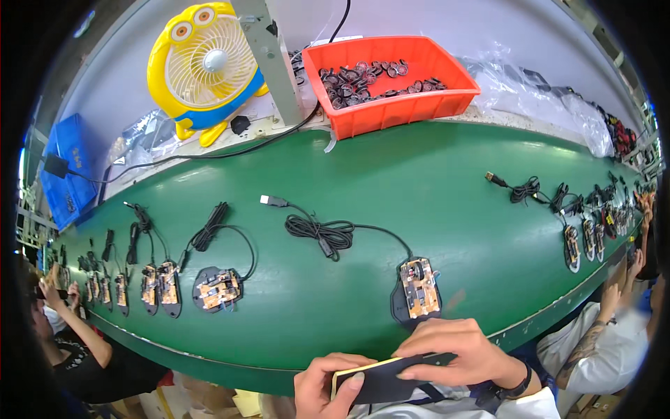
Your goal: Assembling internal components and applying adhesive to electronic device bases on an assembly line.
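Near the lower edge, my left hand (326, 386) grips one end of a flat black phone-like slab with a yellow edge (387, 377). My right hand (457, 353) lies over its other end, with the thumb on the dark face and the fingers along the upper edge. Just beyond my hands, an open mouse base with a tan circuit board (421, 290) rests on the green table. A black cable runs from it to a coiled bundle (321, 232) ending in a USB plug (273, 201).
Another mouse base (218, 288) lies to the left, beside a row of similar ones (167, 286); more stand at right (572, 248). At the back are a red bin (405, 115) of small dark round parts and a yellow fan (202, 70). People sit at both sides.
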Tool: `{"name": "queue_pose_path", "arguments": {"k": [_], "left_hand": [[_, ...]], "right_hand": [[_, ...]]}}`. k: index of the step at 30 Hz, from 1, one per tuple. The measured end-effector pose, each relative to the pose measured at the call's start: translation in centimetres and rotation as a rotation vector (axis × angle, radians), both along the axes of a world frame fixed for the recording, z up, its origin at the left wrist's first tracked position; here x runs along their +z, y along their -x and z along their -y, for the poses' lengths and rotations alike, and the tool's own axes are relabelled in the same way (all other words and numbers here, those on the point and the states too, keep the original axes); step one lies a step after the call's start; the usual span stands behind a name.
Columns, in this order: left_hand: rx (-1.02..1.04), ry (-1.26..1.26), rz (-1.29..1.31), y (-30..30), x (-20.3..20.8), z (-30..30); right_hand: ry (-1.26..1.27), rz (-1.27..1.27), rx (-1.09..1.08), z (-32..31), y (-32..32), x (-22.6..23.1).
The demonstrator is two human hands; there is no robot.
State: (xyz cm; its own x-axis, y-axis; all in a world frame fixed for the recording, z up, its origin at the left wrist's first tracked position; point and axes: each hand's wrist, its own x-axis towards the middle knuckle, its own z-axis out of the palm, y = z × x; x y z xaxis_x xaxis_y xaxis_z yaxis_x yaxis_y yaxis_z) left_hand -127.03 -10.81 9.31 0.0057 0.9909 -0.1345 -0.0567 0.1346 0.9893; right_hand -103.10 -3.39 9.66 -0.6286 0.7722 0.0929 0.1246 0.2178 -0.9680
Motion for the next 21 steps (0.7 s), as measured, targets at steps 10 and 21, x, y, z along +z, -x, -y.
{"name": "queue_pose_path", "arguments": {"k": [10,21], "left_hand": [[-0.058,0.025,-0.168,0.5,2.3,1.2],[0.083,0.021,-0.073,-1.2,2.0,1.5]], "right_hand": [[-0.106,-0.120,-0.116,2.9,1.6,-0.6],[-0.457,-0.003,-0.251,3.6,1.5,-0.4]]}}
